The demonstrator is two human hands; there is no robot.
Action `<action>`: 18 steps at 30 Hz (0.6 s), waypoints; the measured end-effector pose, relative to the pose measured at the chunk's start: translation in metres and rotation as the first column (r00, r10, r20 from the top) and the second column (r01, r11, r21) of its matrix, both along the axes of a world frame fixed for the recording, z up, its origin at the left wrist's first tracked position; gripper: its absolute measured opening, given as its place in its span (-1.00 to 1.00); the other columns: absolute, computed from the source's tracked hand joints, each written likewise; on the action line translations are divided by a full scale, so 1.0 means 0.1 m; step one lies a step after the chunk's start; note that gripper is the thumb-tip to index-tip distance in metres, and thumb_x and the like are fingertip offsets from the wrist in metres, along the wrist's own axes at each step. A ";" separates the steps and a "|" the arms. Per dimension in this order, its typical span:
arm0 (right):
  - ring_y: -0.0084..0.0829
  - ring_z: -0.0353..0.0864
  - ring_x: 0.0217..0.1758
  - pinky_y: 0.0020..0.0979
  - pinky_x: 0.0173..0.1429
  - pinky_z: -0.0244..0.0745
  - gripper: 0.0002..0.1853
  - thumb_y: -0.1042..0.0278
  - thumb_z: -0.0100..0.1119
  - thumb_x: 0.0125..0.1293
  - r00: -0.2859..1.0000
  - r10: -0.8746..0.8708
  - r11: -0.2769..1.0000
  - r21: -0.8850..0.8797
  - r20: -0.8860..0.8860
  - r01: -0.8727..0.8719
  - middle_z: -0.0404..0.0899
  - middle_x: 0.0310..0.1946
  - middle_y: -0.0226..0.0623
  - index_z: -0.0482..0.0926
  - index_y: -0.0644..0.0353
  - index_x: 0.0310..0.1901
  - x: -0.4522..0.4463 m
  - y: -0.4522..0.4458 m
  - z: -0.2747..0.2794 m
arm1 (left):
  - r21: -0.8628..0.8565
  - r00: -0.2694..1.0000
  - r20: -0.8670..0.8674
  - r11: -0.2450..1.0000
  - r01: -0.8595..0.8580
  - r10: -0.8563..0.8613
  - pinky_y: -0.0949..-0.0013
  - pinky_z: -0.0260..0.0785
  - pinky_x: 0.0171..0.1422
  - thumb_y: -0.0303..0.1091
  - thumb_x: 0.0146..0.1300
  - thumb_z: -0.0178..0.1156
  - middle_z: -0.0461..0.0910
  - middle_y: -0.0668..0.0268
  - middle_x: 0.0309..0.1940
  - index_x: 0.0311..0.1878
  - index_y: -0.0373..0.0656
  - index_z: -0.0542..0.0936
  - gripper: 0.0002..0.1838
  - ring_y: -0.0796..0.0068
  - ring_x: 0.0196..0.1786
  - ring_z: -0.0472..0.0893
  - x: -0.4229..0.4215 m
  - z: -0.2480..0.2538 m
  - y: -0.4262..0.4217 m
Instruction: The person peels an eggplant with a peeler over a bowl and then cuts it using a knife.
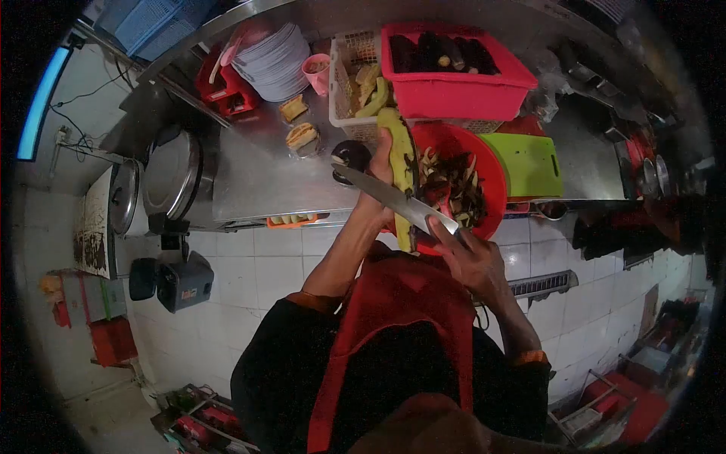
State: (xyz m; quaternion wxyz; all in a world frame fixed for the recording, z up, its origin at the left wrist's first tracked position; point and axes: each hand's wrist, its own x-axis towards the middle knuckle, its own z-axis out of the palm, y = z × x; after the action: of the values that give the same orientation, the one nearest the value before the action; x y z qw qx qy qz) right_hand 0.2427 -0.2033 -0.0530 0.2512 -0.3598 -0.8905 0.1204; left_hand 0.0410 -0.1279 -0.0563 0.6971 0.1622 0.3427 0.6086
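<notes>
My left hand (380, 168) is closed round the upper part of a long, yellow-green, partly peeled eggplant (398, 147), which still has dark patches of skin. My right hand (476, 261) grips a large knife (382, 194). Its broad blade crosses in front of the eggplant and points up to the left; whether the edge touches the flesh I cannot tell. Behind and to the right, a red basin (495, 170) holds dark and pale peelings (473, 200). A dark, glossy eggplant (352, 155) lies on the steel counter (265, 178) beside my left hand.
A pink tub (461, 98) of dark eggplants sits at the back, next to a cream basket (344, 76) with peeled pieces. Stacked plates (272, 64), a pink cup (318, 72) and two wrapped food items (302, 138) stand left. A green cutting board (522, 165) lies right of the basin.
</notes>
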 end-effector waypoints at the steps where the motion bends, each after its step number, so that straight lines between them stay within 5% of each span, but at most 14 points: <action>1: -0.34 0.58 -0.50 -0.33 -0.47 0.55 -0.29 0.31 0.29 0.17 1.000 -0.006 1.000 0.015 0.014 0.006 0.43 -0.45 -0.28 0.25 -0.19 0.37 -0.04 0.02 0.02 | -0.008 1.000 -0.002 1.000 0.009 -0.009 0.41 0.47 -0.34 0.34 0.22 0.00 0.53 0.33 -0.40 -0.13 -0.07 0.48 -0.41 0.50 -0.43 0.54 0.03 -0.04 -0.03; 3: -0.34 0.58 -0.50 -0.33 -0.46 0.57 -0.29 0.31 0.28 0.18 0.999 -0.017 0.999 0.038 0.030 0.016 0.45 -0.42 -0.28 0.24 -0.20 0.38 -0.05 0.11 0.01 | 0.054 0.997 0.036 0.997 0.064 -0.066 0.42 0.49 -0.33 0.30 0.22 0.06 0.55 0.30 -0.32 -0.10 -0.08 0.49 -0.42 0.53 -0.34 0.58 0.12 -0.09 -0.07; 5: -0.32 0.60 -0.45 -0.32 -0.43 0.58 -0.31 0.32 0.25 0.21 0.972 -0.123 0.992 -0.013 -0.201 0.123 0.53 -0.33 -0.24 0.23 -0.21 0.38 0.00 0.21 -0.07 | 0.010 0.997 0.060 0.998 0.055 -0.055 0.42 0.49 -0.32 0.28 0.22 0.07 0.56 0.30 -0.30 -0.09 -0.09 0.49 -0.43 0.54 -0.30 0.59 0.12 -0.02 -0.10; 8: -0.27 0.64 -0.36 -0.31 -0.38 0.60 -0.34 0.30 0.25 0.23 0.989 -0.115 0.976 -0.197 -0.090 0.096 0.56 -0.23 -0.15 0.27 -0.19 0.36 0.13 0.06 0.05 | -0.060 0.999 0.027 0.997 -0.044 0.046 0.42 0.49 -0.34 0.30 0.28 -0.04 0.54 0.35 -0.35 -0.04 -0.13 0.45 -0.39 0.53 -0.38 0.56 0.08 0.06 -0.06; 10: -0.25 0.66 -0.29 -0.32 -0.34 0.62 -0.35 0.29 0.27 0.21 0.982 -0.050 0.985 -0.171 -0.184 0.018 0.56 -0.21 -0.09 0.30 -0.13 0.35 0.09 -0.02 0.02 | 0.020 0.999 -0.038 1.000 -0.014 0.015 0.42 0.48 -0.32 0.33 0.27 -0.05 0.53 0.37 -0.37 -0.08 -0.13 0.47 -0.38 0.53 -0.39 0.56 0.05 -0.01 -0.03; 12: -0.23 0.66 -0.29 -0.31 -0.37 0.63 -0.34 0.29 0.29 0.19 0.996 0.085 0.996 0.021 -0.028 -0.084 0.55 -0.19 -0.04 0.31 -0.06 0.34 0.09 -0.07 0.01 | 0.045 0.996 -0.066 0.997 0.058 -0.055 0.43 0.47 -0.33 0.38 0.24 -0.07 0.51 0.37 -0.40 -0.10 -0.12 0.48 -0.34 0.53 -0.42 0.54 0.03 -0.06 0.05; 18: -0.22 0.66 -0.35 -0.28 -0.41 0.61 -0.33 0.33 0.31 0.14 1.000 0.024 0.998 -0.064 -0.019 -0.026 0.54 -0.18 -0.02 0.33 -0.13 0.33 0.11 -0.08 0.00 | -0.059 0.995 -0.093 0.997 0.040 -0.045 0.39 0.40 -0.40 0.39 0.22 -0.04 0.50 0.36 -0.47 -0.17 -0.10 0.49 -0.36 0.51 -0.49 0.49 0.08 0.00 0.03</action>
State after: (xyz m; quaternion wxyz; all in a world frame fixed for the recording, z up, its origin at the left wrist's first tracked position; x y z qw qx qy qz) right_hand 0.2535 -0.2111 -0.0528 0.2459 -0.3555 -0.8883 0.1554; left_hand 0.0488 -0.1247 -0.0564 0.6973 0.1782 0.3890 0.5751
